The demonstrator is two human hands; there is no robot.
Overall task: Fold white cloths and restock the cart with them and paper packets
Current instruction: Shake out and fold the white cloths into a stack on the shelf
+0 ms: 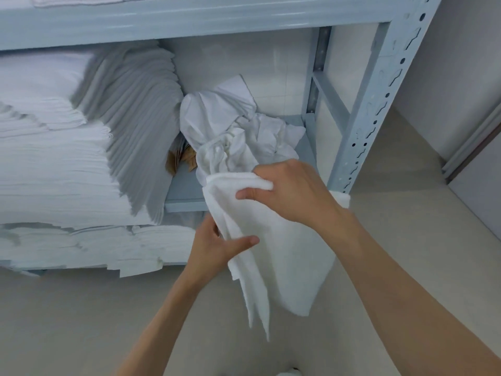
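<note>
Head view catches both hands on one white cloth (273,240), held in the air in front of the shelving: the right hand (292,191) pinches the top edge, thumb tucked under the fold and fingers curled over it, while the left hand (217,245) grips the cloth's left side lower down, thumb pressed across the front. The cloth hangs doubled and limp below them, its lower corners trailing loose toward the floor. Just behind, a crumpled heap of unfolded cloths (238,131) sits on the pale blue metal shelf (184,196), beside tall stacks of folded linen (67,147), with something brown (180,158), perhaps paper packets, wedged between. To fold this well, she would likely want to find two matching corners, pull the top edge taut between the hands so the layers line up, and let the weight smooth the drape before halving it. Soft terry like this will slump if gripped mid-edge.
</note>
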